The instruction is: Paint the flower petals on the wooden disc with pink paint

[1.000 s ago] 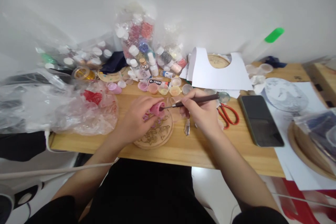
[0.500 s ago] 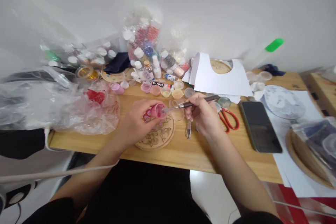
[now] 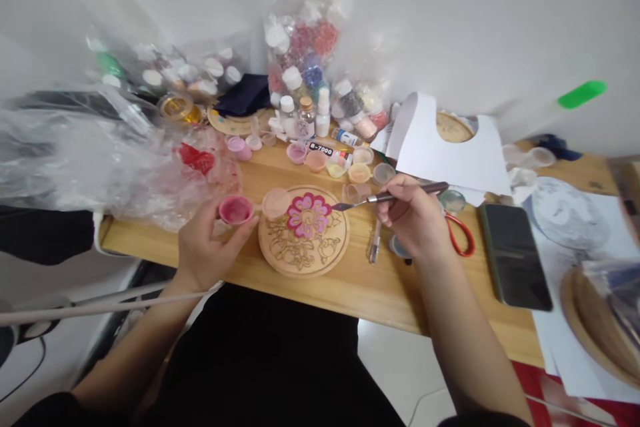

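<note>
A small cup of dark pink paint point(image 3: 236, 209) is held in my left hand point(image 3: 207, 243), tilted so its inside shows, with its clear lid point(image 3: 276, 203) hinged open toward the right. My right hand point(image 3: 413, 213) grips a palette knife point(image 3: 385, 197) by its dark handle. The knife's metal blade points left and its tip is over or at the right edge of a pink and lilac flower point(image 3: 308, 215). This flower is painted on a round wooden disc point(image 3: 304, 263) that lies on the table; the line pattern lower on the disc is bare wood.
Several small paint cups point(image 3: 316, 160) and a B-7000 glue tube point(image 3: 325, 150) stand behind the disc. Bagged bottles point(image 3: 310, 47) lean on the wall. Red-handled scissors point(image 3: 463, 237), a phone point(image 3: 517, 257) and papers lie right; crumpled plastic point(image 3: 100, 153) fills the left.
My left hand has carried the paint cup left, off the disc, uncovering the flower. The palette knife has come out of the cup and now points at the flower. The camera view has shifted.
</note>
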{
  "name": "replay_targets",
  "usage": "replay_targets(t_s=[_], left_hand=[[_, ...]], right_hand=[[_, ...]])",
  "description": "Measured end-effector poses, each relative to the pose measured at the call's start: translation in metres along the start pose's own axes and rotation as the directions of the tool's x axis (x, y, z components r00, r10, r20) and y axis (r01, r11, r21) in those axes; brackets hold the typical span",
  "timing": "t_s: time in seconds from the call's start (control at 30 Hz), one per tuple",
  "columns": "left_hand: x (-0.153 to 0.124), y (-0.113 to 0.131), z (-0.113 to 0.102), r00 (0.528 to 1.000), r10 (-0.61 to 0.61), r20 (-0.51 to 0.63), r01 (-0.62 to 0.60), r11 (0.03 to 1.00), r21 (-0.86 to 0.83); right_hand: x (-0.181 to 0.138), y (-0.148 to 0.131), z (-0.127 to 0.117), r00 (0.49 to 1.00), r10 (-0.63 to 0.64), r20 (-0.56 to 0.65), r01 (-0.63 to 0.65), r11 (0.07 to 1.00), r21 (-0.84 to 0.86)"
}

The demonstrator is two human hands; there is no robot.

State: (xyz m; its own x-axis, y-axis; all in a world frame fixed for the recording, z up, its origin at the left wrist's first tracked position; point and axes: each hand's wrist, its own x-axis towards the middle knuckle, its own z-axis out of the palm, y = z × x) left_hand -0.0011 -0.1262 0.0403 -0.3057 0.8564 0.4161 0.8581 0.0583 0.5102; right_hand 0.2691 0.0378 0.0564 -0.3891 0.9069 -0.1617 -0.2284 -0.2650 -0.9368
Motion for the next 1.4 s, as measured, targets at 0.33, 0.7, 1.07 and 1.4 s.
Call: replay_targets(t_s=[0.33, 0.7, 1.07, 1.4], left_hand=[[-0.025, -0.005, 0.006, 0.996, 0.081, 0.046, -0.079, 0.996, -0.053], [-0.028, -0.006, 0.004, 0.989, -0.066, 0.131, 0.077, 0.994, -0.082], [-0.028, -0.005, 0.004, 0.987, -0.06, 0.149, 0.07, 0.996, -0.062], [-0.027, -0.006, 0.005, 0.995, 0.002, 0.099, 0.006, 0.997, -0.075]], right_hand=[[-0.001, 0.003, -0.001, 0.999, -0.01, 0.048, 0.026, 0.942, -0.335], [-0.001, 0.008, -0.004, 0.997, -0.005, 0.075, 0.037, 0.895, -0.444], [-0.002, 0.005, -0.003, 0.992, -0.061, 0.114, 0.112, 0.85, -0.515], [-0.003, -0.003, 0.0, 0.976, -0.106, 0.189, 0.196, 0.805, -0.56]])
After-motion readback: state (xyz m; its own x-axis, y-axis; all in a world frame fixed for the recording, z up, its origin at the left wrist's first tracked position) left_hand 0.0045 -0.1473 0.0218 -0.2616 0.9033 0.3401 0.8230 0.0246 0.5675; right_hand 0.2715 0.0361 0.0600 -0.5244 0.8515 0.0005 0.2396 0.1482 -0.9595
